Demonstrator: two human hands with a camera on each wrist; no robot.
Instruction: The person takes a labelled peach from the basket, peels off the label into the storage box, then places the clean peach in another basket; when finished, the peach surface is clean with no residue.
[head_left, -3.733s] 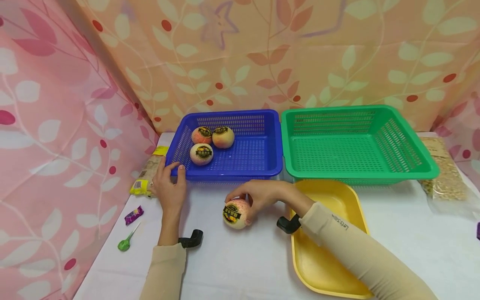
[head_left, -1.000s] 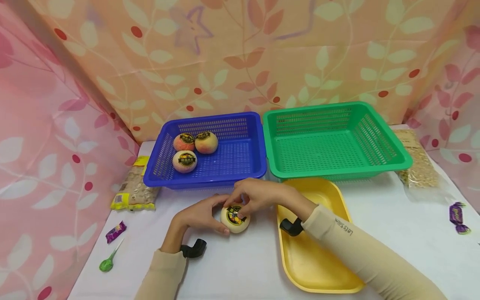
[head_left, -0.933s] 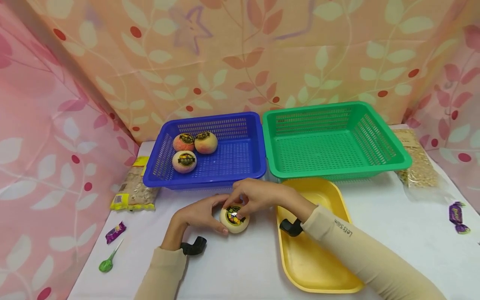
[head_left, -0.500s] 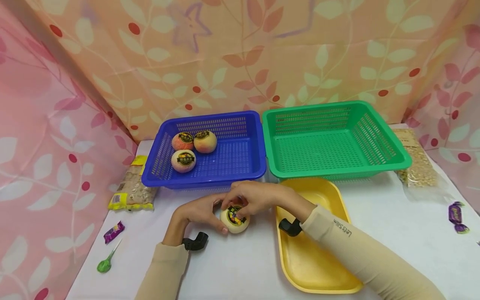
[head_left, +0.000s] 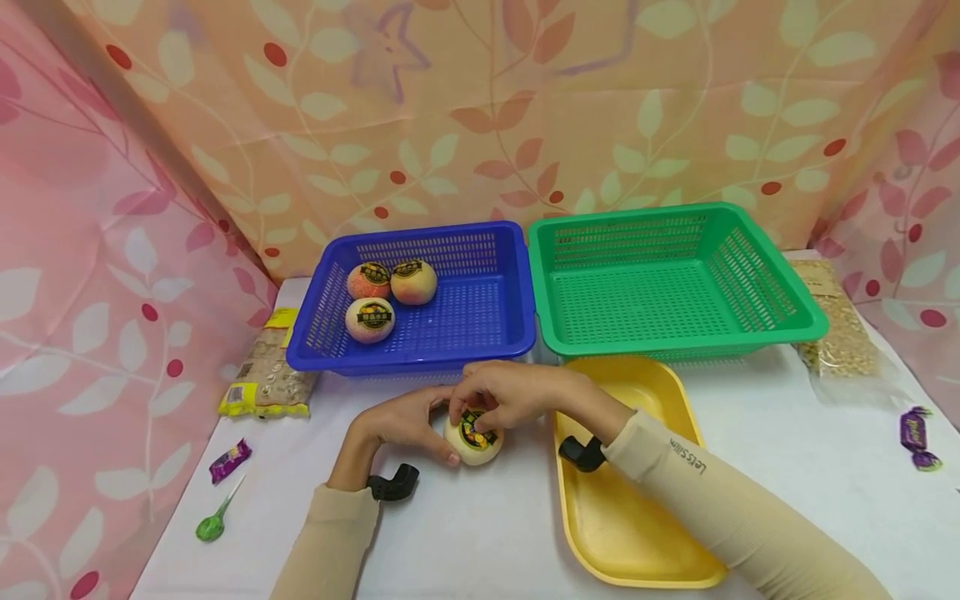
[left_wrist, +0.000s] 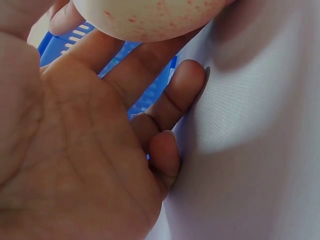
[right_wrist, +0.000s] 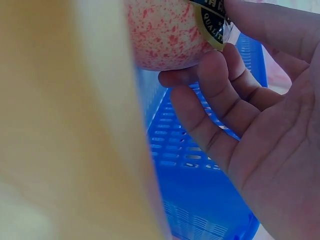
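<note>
1. At far left I have the pink curtain (head_left: 82, 242) as a wall; a yellow-ended packet (head_left: 273, 371) lies between it and the blue basket (head_left: 412, 365).
2. Nearer the person, a purple candy (head_left: 229, 462) and a green lollipop (head_left: 212, 526) lie on the white cloth (head_left: 465, 533), close to its left edge; I see some width of cloth between them and the left sleeve (head_left: 330, 533).
3. The blue basket's front rim stands just behind both hands. Inside, 3 peaches (head_left: 370, 323) bunch at its left end, mesh floor showing to their right.
4. The left hand (head_left: 405, 427) curves round the left side of the labelled peach (head_left: 474, 452), thumb low in front.
5. That peach is between the hands, in front of the blue basket's right half.
6. The right hand (head_left: 513, 393) pinches its top, thumb over the label (head_left: 474, 437); I cannot tell whether a label edge is caught.
7. The right sleeve (head_left: 697, 475) crosses the yellow tray (head_left: 622, 533), whose left rim limits my sideways room.
8. Behind the tray, the green basket (head_left: 675, 343) stands beside the blue basket.
9. Farther right are a grain bag (head_left: 843, 337) and a twist-wrapped candy (head_left: 914, 437); cloth stretches between tray and candy.
</note>
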